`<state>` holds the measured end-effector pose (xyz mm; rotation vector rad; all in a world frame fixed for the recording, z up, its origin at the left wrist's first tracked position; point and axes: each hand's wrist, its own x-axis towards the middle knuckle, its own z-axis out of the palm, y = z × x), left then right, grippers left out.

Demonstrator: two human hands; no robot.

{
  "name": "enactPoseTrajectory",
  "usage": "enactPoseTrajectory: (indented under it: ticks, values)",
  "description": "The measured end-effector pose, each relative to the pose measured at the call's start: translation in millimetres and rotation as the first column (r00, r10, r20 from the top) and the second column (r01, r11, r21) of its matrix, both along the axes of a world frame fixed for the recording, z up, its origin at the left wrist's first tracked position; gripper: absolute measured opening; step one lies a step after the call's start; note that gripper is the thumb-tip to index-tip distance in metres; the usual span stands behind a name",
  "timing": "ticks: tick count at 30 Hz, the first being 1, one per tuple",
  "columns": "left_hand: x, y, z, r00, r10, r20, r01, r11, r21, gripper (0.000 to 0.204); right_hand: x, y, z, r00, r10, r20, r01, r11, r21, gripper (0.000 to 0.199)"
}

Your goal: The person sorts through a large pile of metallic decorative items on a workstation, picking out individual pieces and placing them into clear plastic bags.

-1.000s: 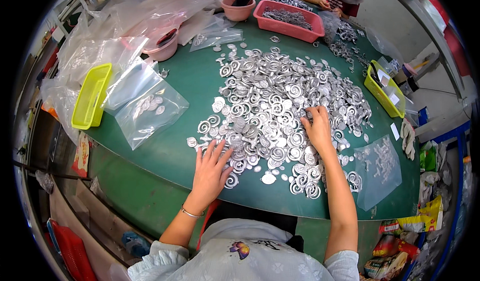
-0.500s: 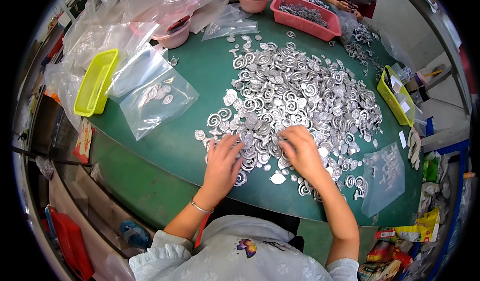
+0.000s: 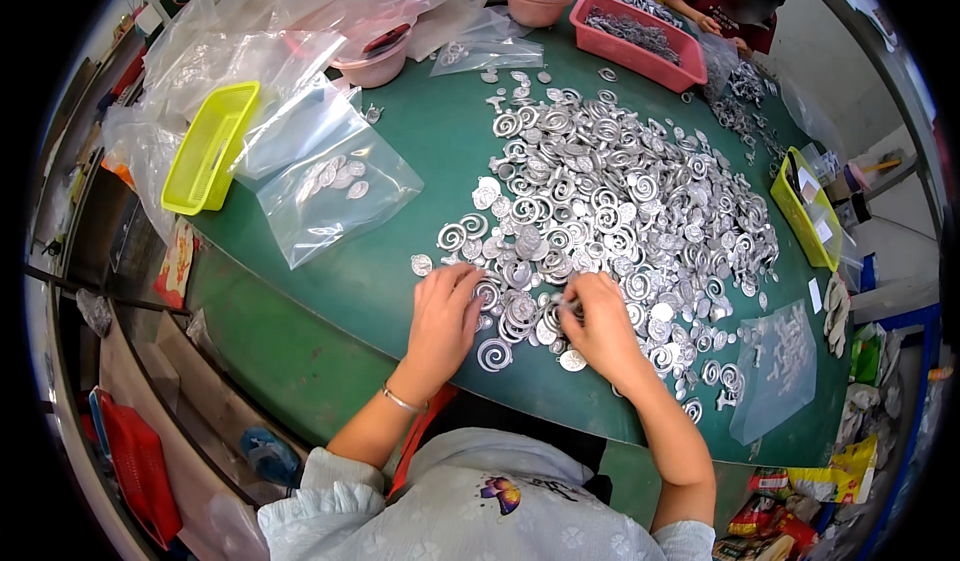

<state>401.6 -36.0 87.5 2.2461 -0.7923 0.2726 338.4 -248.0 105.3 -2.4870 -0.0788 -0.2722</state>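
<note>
A wide heap of silver metal charms (image 3: 620,201), with spirals, ovals and small branched pieces, covers the middle of the green table. At the heap's near left edge is my left hand (image 3: 440,323); its fingers reach forward over some charms, thumb apart, holding nothing I can see. My right hand (image 3: 600,323) is closed, thumb against fingertips, on a small silver charm (image 3: 560,309) partly hidden by the fingers. Between the hands lie several loose charms, and a flat spiral charm (image 3: 494,354) sits near the table's front edge.
Left of the heap lies a clear bag (image 3: 335,201) with oval charms, beside a yellow-green basket (image 3: 210,151). Another bag (image 3: 775,376) lies at right. Pink tubs (image 3: 640,46) stand at the back, near a co-worker (image 3: 735,1). A second yellow-green basket (image 3: 806,211) edges the right side.
The view has shifted, so the table's contents appear farther right. My right hand has closed on a charm. A few charms near my hands have moved; my left hand stays at the heap's near edge.
</note>
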Motion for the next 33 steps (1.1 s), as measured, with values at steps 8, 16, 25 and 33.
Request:
enactPoseTrajectory:
  ticks: [8, 16, 25, 33]
  values:
    - [32.0, -8.2, -1.3, 0.991, -0.134, -0.017, 0.135, 0.965, 0.224, 0.019, -49.3, -21.9, 11.3, 0.959, -0.030, -0.283, 0.278, -0.116, 0.954, 0.025]
    - [36.4, -9.1, 13.9, 0.980, 0.005, 0.199, 0.005, 0.999, -0.051, 0.019, -103.1, -12.1, 0.6, 0.957, 0.124, -0.262, 0.277, -0.120, 0.953, 0.016]
    - [-59.1, -57.7, 35.3, 0.912, -0.410, -0.029, 0.397, 0.897, -0.196, 0.028, -89.7, 37.0, 5.6, 0.976, -0.083, -0.199, 0.165, -0.309, 0.937, 0.028]
    - [25.4, -52.4, 22.2, 0.996, -0.055, 0.070, 0.048, 0.994, 0.098, 0.035, -98.9, -9.2, -14.9, 0.945, -0.111, -0.308, 0.202, -0.541, 0.816, 0.012]
